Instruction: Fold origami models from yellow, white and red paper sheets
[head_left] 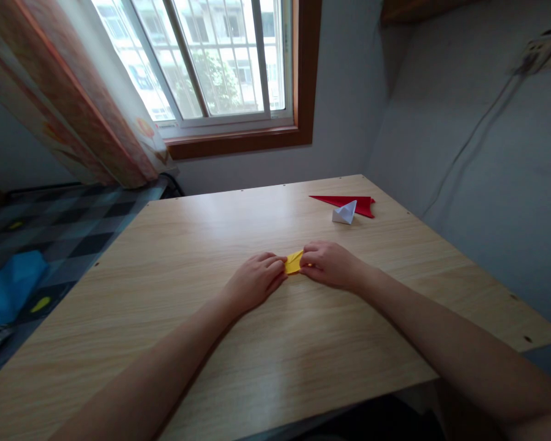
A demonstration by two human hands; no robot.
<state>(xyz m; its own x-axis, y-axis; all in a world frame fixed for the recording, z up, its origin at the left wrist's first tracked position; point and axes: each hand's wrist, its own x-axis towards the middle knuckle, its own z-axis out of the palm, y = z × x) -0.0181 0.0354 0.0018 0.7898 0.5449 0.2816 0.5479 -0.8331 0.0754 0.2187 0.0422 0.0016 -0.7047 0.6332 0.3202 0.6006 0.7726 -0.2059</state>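
Grips small, folded yellow paper (294, 263) at opp. ends w/ bare L hand (258, 277) & R hand (328, 263), fingers curled nearly closed.

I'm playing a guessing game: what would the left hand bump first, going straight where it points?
Probably the yellow paper, which the left hand seems to hold; just beyond it is the right hand.

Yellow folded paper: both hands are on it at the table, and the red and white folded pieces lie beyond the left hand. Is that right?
Not quite: the head view shows the red piece and the white piece beyond the right hand, not the left hand. Both hands are indeed on the yellow folded paper.
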